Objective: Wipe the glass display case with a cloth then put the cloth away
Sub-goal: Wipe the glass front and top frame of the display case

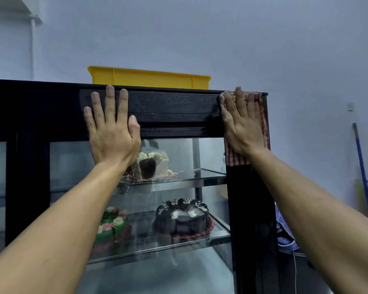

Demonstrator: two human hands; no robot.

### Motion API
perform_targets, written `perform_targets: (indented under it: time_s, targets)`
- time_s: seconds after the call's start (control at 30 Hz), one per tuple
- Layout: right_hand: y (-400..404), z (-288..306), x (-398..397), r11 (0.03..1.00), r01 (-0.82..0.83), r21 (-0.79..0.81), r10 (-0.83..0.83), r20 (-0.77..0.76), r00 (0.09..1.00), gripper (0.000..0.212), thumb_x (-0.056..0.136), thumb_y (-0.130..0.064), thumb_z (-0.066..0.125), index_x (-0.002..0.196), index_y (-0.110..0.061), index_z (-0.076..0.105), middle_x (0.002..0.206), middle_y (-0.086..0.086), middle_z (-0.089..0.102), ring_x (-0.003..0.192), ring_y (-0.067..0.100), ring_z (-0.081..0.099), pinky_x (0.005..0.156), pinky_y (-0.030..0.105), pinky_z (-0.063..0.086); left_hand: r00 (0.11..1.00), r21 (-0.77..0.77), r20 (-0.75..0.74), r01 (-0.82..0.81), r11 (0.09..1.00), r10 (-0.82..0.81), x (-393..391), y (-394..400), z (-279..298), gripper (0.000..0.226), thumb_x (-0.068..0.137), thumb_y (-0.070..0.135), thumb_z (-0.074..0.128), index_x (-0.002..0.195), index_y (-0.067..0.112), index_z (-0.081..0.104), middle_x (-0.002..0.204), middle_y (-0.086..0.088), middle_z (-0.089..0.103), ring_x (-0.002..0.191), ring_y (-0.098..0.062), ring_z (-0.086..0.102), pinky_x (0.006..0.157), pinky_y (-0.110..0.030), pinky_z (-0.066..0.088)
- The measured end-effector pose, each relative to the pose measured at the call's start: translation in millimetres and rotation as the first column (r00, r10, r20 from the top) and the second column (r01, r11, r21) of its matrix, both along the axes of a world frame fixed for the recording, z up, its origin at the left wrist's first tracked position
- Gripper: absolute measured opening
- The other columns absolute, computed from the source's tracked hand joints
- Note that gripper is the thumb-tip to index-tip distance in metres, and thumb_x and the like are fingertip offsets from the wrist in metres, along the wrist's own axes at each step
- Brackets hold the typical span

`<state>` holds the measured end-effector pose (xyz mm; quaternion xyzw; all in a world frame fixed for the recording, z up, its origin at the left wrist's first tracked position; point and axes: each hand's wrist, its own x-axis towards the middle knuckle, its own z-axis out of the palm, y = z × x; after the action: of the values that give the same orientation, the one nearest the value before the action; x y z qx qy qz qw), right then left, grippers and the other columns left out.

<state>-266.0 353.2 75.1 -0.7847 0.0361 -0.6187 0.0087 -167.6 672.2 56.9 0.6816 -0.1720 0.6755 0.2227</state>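
A black-framed glass display case [174, 111] with cakes on glass shelves fills the middle of the view. My left hand [112, 128] lies flat with straight fingers against the black top band and the upper glass. My right hand [243, 124] presses a red-and-white checked cloth [236, 159] flat against the case's top right corner, fingers straight and reaching the top edge. The cloth hangs down below my palm over the right frame post.
A yellow plastic tray [149, 78] sits on top of the case. Inside are a cut white cake [155, 164], a chocolate cake [182, 217] and a green flowered cake [113, 224]. A blue-handled broom [362, 170] leans on the wall at right, blue fabric [285, 232] below it.
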Motion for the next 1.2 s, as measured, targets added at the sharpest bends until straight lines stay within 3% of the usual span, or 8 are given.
perform_targets:
  time_s: [0.1, 0.23, 0.33, 0.43, 0.7, 0.83, 1.07, 1.2]
  targets:
    - [-7.1, 3.7, -8.6, 0.999, -0.026, 0.045, 0.026, 0.004, 1.000, 0.056, 0.112, -0.047, 0.023, 0.166, -0.037, 0.009, 0.175, -0.004, -0.006, 0.160, 0.025, -0.017, 0.125, 0.033, -0.022, 1.000, 0.007, -0.022, -0.003, 1.000, 0.003, -1.4, -4.7, -1.0, 0.069, 0.105, 0.044, 0.023, 0.168, 0.023, 0.004, 0.175, -0.009, -0.003, 0.160, -0.038, -0.006, 0.128, -0.057, -0.006]
    - [-23.2, -15.7, -6.1, 0.971, 0.016, 0.238, -0.034, 0.073, 0.997, 0.061, 0.110, -0.047, 0.012, 0.167, -0.027, 0.007, 0.176, 0.005, -0.005, 0.161, 0.027, -0.011, 0.129, 0.049, -0.008, 0.999, 0.160, 0.029, -0.029, 0.987, 0.025, -4.2, -21.4, -9.7, 0.076, 0.103, 0.050, 0.027, 0.168, 0.019, 0.002, 0.175, -0.009, -0.006, 0.160, -0.038, -0.008, 0.127, -0.058, -0.008]
    - [-19.5, -54.4, 1.0, 0.975, 0.077, 0.207, -0.100, 0.104, 0.990, 0.065, 0.108, -0.047, 0.011, 0.167, -0.020, 0.010, 0.175, 0.011, 0.001, 0.162, 0.030, -0.004, 0.130, 0.050, -0.006, 0.998, 0.213, 0.067, -0.035, 0.976, 0.021, -5.1, -39.8, -16.3, 0.082, 0.102, 0.054, 0.032, 0.168, 0.015, 0.003, 0.175, -0.009, -0.005, 0.160, -0.040, -0.009, 0.128, -0.055, -0.010]
    - [-14.0, -79.4, -1.2, 0.985, 0.057, 0.166, -0.067, 0.056, 0.996, 0.065, 0.106, -0.051, 0.014, 0.166, -0.028, 0.004, 0.175, 0.004, -0.004, 0.161, 0.027, -0.011, 0.128, 0.040, -0.015, 0.993, 0.201, 0.105, -0.071, 0.977, 0.050, 0.3, -42.4, -15.3, 0.084, 0.100, 0.054, 0.037, 0.168, 0.015, 0.006, 0.175, -0.011, -0.003, 0.160, -0.039, -0.005, 0.128, -0.051, -0.013]
    - [-23.2, -5.1, -3.3, 0.986, 0.023, 0.164, -0.036, 0.080, 0.996, 0.065, 0.105, -0.050, 0.015, 0.167, -0.031, 0.008, 0.176, 0.001, -0.004, 0.161, 0.023, -0.010, 0.129, 0.042, -0.012, 0.985, 0.212, 0.166, -0.091, 0.973, 0.056, 17.5, -39.2, -22.0, 0.085, 0.099, 0.054, 0.044, 0.168, 0.020, 0.008, 0.173, -0.019, 0.001, 0.158, -0.043, -0.002, 0.126, -0.047, -0.015]
    - [-26.6, -32.5, -4.4, 0.984, 0.039, 0.175, -0.059, 0.109, 0.992, 0.066, 0.106, -0.047, 0.015, 0.168, -0.024, 0.009, 0.176, 0.004, -0.003, 0.161, 0.020, -0.009, 0.128, 0.036, -0.015, 0.961, 0.417, 0.273, -0.154, 0.896, 0.038, 20.3, -35.7, -25.0, 0.079, 0.103, 0.050, 0.035, 0.168, 0.017, 0.006, 0.173, -0.009, -0.007, 0.159, -0.029, -0.014, 0.126, -0.048, -0.014]
    - [-32.6, -117.2, -5.5, 0.980, 0.039, 0.193, -0.058, 0.095, 0.994, 0.063, 0.107, -0.042, 0.018, 0.165, -0.023, 0.002, 0.175, 0.007, -0.004, 0.158, 0.013, -0.019, 0.130, 0.041, -0.009, 0.925, 0.665, 0.367, -0.186, 0.723, -0.100, 28.0, -39.4, -28.5, 0.063, 0.108, 0.044, 0.029, 0.165, 0.016, 0.026, 0.172, -0.006, 0.021, 0.160, -0.028, 0.015, 0.130, -0.047, 0.017]
    - [-19.9, -153.8, -1.2, 0.966, 0.062, 0.252, -0.091, 0.105, 0.990, 0.063, 0.109, -0.040, 0.020, 0.167, -0.020, 0.006, 0.175, 0.008, -0.002, 0.162, 0.025, -0.008, 0.131, 0.046, -0.006, 0.939, 0.673, 0.329, -0.155, 0.723, -0.104, 26.1, -41.1, -26.7, 0.064, 0.106, 0.047, 0.033, 0.164, 0.021, 0.031, 0.170, -0.005, 0.028, 0.157, -0.029, 0.028, 0.127, -0.049, 0.023]
